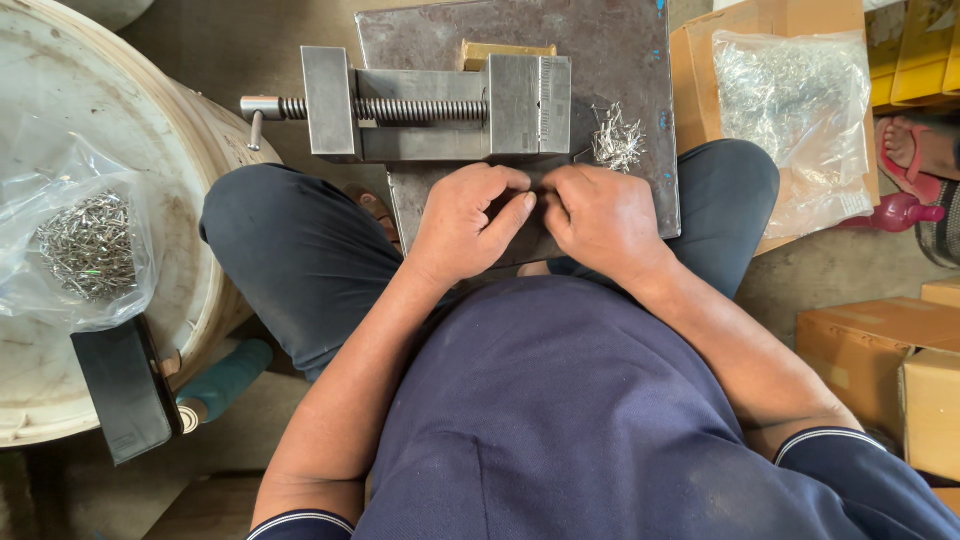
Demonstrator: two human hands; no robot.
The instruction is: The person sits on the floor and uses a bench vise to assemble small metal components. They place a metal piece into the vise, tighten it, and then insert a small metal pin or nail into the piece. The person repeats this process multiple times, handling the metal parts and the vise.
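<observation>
My left hand (468, 222) and my right hand (602, 215) rest close together on a worn metal plate (620, 60) that lies across my knees. Both hands have their fingers curled in, fingertips almost meeting; whatever small part they pinch is hidden. Just beyond the hands stands a steel bench vise (440, 104) with a threaded screw and a handle at its left. A small heap of thin metal pins (616, 143) lies on the plate beside the vise, right above my right hand.
A white drum (120, 120) at left carries a clear bag of metal pins (86, 245) and a black block (128, 388). A second clear bag of pins (795, 110) lies on a cardboard box (770, 20) at right. More boxes (890, 350) stand lower right; another person's sandalled foot (915, 150) shows.
</observation>
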